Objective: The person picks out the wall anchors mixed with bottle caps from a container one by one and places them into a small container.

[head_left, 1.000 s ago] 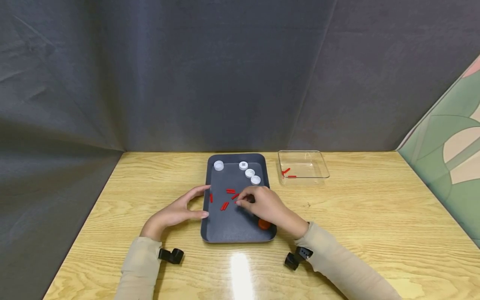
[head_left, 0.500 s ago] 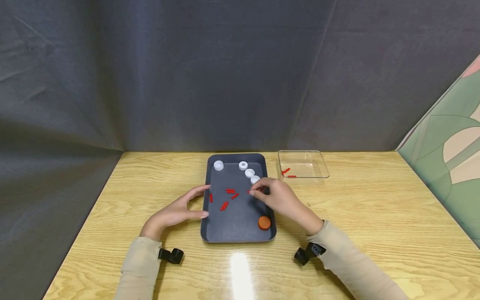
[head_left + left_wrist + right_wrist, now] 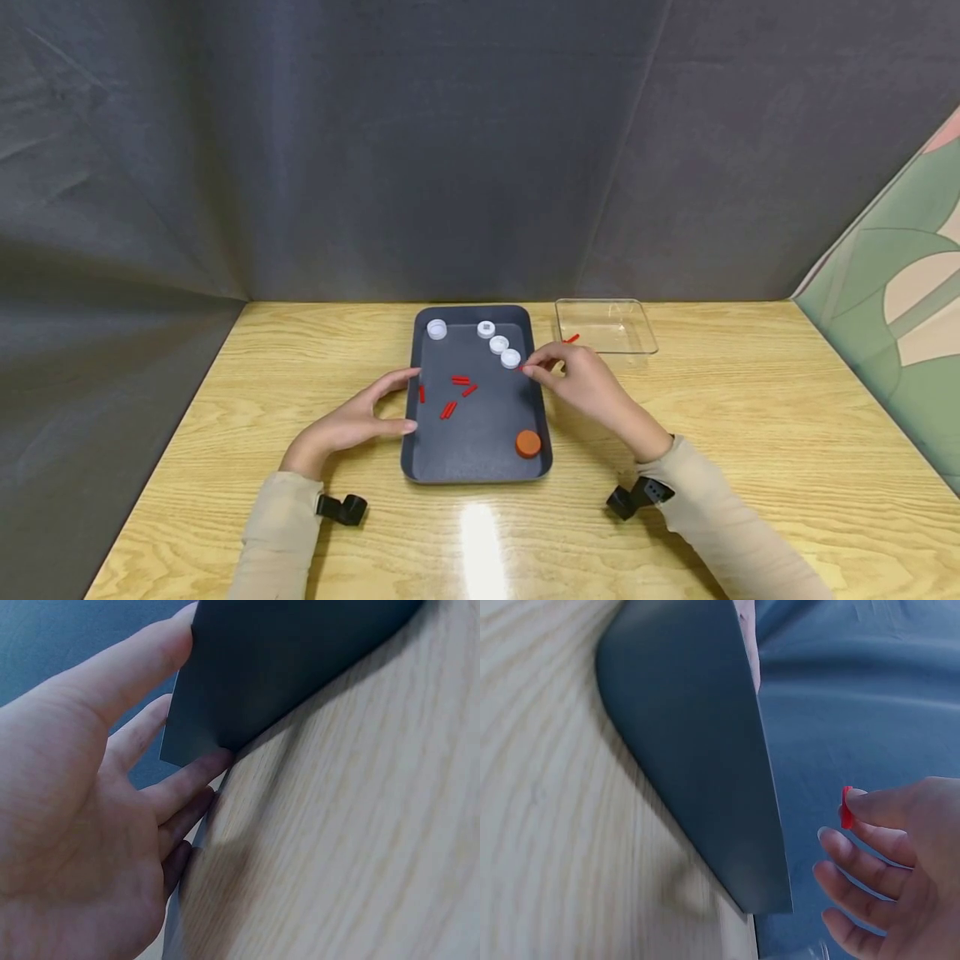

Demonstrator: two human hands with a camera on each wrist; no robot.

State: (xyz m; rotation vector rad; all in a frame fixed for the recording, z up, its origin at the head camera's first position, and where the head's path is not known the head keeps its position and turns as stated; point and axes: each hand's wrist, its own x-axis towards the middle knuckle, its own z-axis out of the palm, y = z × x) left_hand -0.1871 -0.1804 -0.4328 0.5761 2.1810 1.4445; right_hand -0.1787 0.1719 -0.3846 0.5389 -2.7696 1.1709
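Note:
My right hand (image 3: 581,382) pinches a small red stick (image 3: 846,808) between thumb and index finger, over the right rim of the dark grey tray (image 3: 472,462). In the right wrist view the other fingers are loosely bent below the stick. My left hand (image 3: 348,423) lies at the tray's left side, thumb and fingers spread along the rim; the left wrist view shows its fingertips at the tray wall (image 3: 262,667). Several more red sticks (image 3: 469,390) lie scattered in the middle and left of the tray.
White round caps (image 3: 511,358) sit toward the tray's back, one (image 3: 437,330) in the left corner. An orange cap (image 3: 528,444) is at the front right. Right of the tray stands a clear box (image 3: 622,333) holding red sticks (image 3: 572,338), partly hidden behind my right hand.
My right hand has lifted a red stick from the tray's middle and carried it right and back, to the tray's right rim. The left hand has stayed in place.

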